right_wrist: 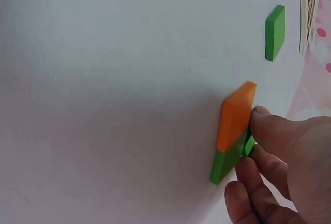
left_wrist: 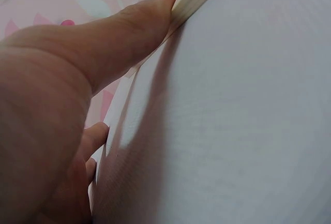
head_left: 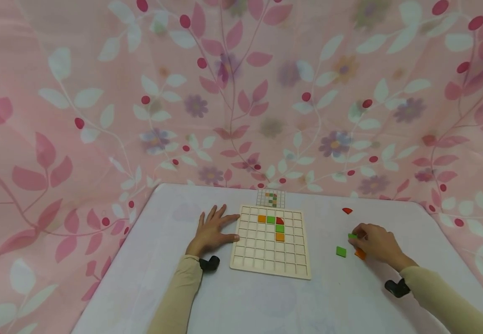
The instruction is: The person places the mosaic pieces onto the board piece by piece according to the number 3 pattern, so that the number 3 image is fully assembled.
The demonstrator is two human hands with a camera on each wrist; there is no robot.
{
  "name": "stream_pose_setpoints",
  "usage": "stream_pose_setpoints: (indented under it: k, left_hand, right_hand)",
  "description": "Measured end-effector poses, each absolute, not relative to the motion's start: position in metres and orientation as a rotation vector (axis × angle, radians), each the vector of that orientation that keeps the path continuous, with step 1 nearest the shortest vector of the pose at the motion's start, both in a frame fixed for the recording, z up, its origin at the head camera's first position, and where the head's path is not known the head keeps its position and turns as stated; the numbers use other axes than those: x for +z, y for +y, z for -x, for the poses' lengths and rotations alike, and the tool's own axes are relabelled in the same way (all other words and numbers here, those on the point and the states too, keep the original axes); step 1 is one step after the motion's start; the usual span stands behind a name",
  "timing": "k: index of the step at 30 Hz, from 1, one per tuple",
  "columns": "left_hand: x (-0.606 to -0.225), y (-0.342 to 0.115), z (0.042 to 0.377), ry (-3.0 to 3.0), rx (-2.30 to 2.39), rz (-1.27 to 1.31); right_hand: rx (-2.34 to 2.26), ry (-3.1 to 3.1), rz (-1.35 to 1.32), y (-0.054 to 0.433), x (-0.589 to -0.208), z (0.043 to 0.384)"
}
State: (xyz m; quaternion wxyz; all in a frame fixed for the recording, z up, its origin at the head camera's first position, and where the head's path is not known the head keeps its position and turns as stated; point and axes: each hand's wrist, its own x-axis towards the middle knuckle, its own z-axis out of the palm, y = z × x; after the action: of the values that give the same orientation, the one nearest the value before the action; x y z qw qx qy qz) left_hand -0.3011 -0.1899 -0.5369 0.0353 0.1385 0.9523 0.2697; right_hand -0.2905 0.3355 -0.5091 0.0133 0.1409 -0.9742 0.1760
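A wooden grid board [head_left: 254,262] lies on the table, with orange, green and red tiles set in its upper cells. My left hand [head_left: 213,233] is spread at its left edge; the thumb [left_wrist: 134,32] touches the board's side. To the right, my right hand [head_left: 376,242] pinches a green square tile [head_left: 352,236] between thumb and fingers. Right by that hand is an orange tile [right_wrist: 238,113], with a green tile [right_wrist: 226,159] adjoining it in the right wrist view. Another green square tile [head_left: 341,251] lies apart, nearer the board.
A red quarter-round tile [head_left: 347,210] lies farther back on the right. Behind the board stands a small pattern card [head_left: 271,198] with a printed grid. White cloth covers the table [head_left: 266,306], and a pink floral curtain [head_left: 241,93] hangs beyond its far edge.
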Motion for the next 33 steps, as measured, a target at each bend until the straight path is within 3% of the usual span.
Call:
stream_pose_setpoints:
  k: [18, 27, 33]
  left_hand:
    - [-0.535, -0.189, 0.299, 2.916, 0.882, -0.446]
    - [-0.536, -0.191, 0.3, 2.92, 0.863, -0.434]
    - [-0.535, -0.191, 0.3, 2.926, 0.841, -0.429]
  right_hand:
    - [0.678, -3.025, -0.49, 0.323, -0.511, 0.287]
    - [0.364, -2.967, -0.55, 0.317, -0.52, 0.287]
    - [0.388, -2.929, -0.565, 0.309, -0.517, 0.286]
